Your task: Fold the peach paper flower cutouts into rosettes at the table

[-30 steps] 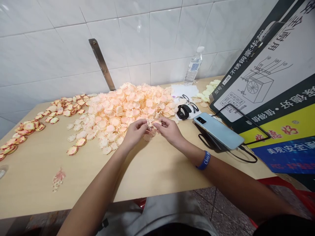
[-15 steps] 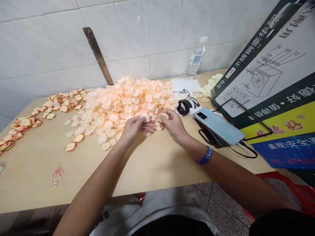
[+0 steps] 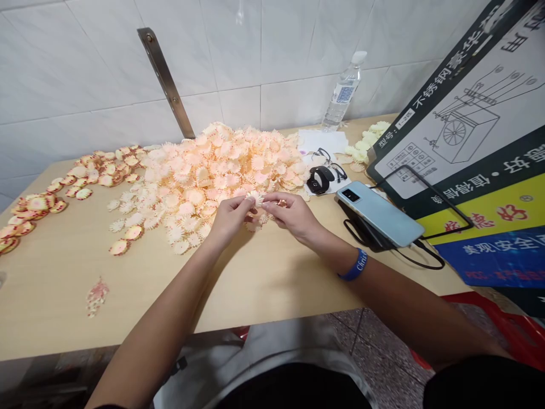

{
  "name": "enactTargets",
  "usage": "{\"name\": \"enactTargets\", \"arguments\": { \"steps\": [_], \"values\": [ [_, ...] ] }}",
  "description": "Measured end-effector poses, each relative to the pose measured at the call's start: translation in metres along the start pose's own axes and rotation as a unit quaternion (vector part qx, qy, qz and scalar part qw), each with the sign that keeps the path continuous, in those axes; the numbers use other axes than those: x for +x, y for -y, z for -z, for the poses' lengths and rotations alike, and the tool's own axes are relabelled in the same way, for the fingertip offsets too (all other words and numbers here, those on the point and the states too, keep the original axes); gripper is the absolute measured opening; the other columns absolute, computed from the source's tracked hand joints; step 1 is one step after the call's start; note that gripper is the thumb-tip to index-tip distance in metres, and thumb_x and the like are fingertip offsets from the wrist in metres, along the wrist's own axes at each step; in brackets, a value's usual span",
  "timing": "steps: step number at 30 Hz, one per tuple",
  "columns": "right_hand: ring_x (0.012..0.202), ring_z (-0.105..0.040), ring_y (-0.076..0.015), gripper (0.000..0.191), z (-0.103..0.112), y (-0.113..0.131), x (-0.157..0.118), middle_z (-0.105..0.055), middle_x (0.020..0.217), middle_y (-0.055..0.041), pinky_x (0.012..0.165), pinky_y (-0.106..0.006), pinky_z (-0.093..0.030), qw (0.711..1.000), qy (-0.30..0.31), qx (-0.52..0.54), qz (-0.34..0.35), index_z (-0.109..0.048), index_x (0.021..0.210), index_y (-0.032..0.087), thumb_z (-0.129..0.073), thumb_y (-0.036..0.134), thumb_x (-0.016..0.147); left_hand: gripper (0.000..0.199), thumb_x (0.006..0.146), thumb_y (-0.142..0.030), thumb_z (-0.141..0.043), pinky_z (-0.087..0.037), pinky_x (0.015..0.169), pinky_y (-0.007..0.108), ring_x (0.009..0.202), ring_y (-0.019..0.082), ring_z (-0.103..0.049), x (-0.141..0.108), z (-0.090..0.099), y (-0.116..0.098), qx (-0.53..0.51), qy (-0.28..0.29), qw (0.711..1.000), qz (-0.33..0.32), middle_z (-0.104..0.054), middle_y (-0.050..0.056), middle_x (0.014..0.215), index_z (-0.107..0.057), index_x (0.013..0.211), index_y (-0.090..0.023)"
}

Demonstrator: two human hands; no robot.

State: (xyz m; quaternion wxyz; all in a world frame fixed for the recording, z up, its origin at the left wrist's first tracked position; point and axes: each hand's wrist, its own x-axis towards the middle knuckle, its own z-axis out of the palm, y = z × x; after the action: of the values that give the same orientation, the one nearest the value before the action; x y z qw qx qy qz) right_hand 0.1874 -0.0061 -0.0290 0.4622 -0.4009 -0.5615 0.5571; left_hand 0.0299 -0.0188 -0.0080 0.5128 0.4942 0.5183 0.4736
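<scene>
Disc, thin, frilly, cream (image 3: 256,197), between hands: we are pinching it in left hand (image 3: 230,220), almost-closed right hand (image 3: 297,217) meeting its edge, grip unclear, likely steadying; frilly peach pile (image 3: 225,162) lying just beyond, presumably for reach.

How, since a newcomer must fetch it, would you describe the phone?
At the table's right end stands a big printed panel. In front of it lies the phone, camera side up. Unlike the black watch beyond it, the phone is a light blue slab with a cable at its near end.
</scene>
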Motion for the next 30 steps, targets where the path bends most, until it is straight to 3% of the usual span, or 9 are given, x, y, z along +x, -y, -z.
{"name": "enactTargets", "arguments": {
  "steps": [4, 12, 17, 24, 27, 30],
  "values": [
    [0.054, -0.045, -0.0107, 0.032, -0.001, -0.006, 0.002, -0.045, 0.054, 0.0028, 0.049, -0.024, -0.031, 1.000, -0.014, 0.002, 0.007, -0.070, 0.077, 0.017, -0.074, 0.048, 0.069, 0.030, 0.070, -0.042, -0.067, -0.050, 0.056, 0.025, 0.060, 0.012, -0.054, 0.000, -0.001, 0.001, 0.007, 0.006, 1.000, 0.004, -0.058, 0.003, 0.064, -0.065, 0.061, -0.013],
    [0.048, -0.035, -0.0063, 0.033, 0.002, -0.007, 0.004, -0.045, 0.055, 0.0050, 0.045, -0.022, -0.024, 0.998, -0.042, 0.043, -0.025, -0.065, 0.072, 0.016, -0.079, 0.046, 0.064, 0.033, 0.073, -0.045, -0.065, -0.048, 0.056, 0.021, 0.065, 0.012, -0.056, -0.003, 0.001, -0.002, 0.036, -0.008, 0.999, -0.024, -0.058, 0.002, 0.064, -0.066, 0.063, -0.014],
    [0.047, -0.029, -0.0051, 0.029, 0.004, 0.000, 0.002, -0.041, 0.056, 0.0065, 0.042, -0.021, -0.017, 0.987, 0.008, 0.142, -0.069, -0.066, 0.078, 0.016, -0.078, 0.040, 0.066, 0.030, 0.071, -0.044, -0.069, -0.050, 0.059, 0.021, 0.069, 0.014, -0.060, 0.001, 0.004, 0.000, 0.033, -0.017, 0.999, -0.029, -0.061, 0.002, 0.066, -0.066, 0.064, -0.015],
    [0.056, -0.046, -0.0075, 0.024, 0.009, 0.014, 0.002, -0.056, 0.072, 0.0011, 0.045, -0.018, -0.036, 0.929, 0.051, 0.330, -0.163, -0.066, 0.098, 0.015, -0.061, 0.025, 0.076, 0.035, 0.062, -0.047, -0.078, -0.052, 0.060, 0.022, 0.072, 0.014, -0.061, 0.004, 0.015, -0.002, 0.004, -0.058, 0.998, -0.034, -0.062, 0.001, 0.070, -0.067, 0.073, -0.016],
    [0.062, -0.056, -0.0091, 0.027, 0.009, 0.010, 0.004, -0.063, 0.076, -0.0016, 0.051, -0.018, -0.046, 0.926, 0.037, 0.340, -0.160, -0.064, 0.101, 0.013, -0.054, 0.015, 0.076, 0.033, 0.063, -0.047, -0.076, -0.051, 0.058, 0.021, 0.074, 0.014, -0.060, 0.005, 0.016, -0.002, 0.000, -0.065, 0.998, -0.027, -0.062, 0.001, 0.072, -0.067, 0.072, -0.017],
    [0.079, -0.067, -0.0137, 0.029, 0.008, 0.005, 0.005, -0.070, 0.087, -0.0059, 0.070, -0.024, -0.056, 0.938, 0.032, 0.318, -0.136, -0.063, 0.102, 0.013, -0.052, 0.007, 0.076, 0.029, 0.067, -0.044, -0.071, -0.051, 0.060, 0.021, 0.070, 0.013, -0.057, 0.004, 0.016, -0.003, 0.002, -0.073, 0.997, -0.029, -0.060, 0.001, 0.070, -0.064, 0.065, -0.016]
  ]
}}
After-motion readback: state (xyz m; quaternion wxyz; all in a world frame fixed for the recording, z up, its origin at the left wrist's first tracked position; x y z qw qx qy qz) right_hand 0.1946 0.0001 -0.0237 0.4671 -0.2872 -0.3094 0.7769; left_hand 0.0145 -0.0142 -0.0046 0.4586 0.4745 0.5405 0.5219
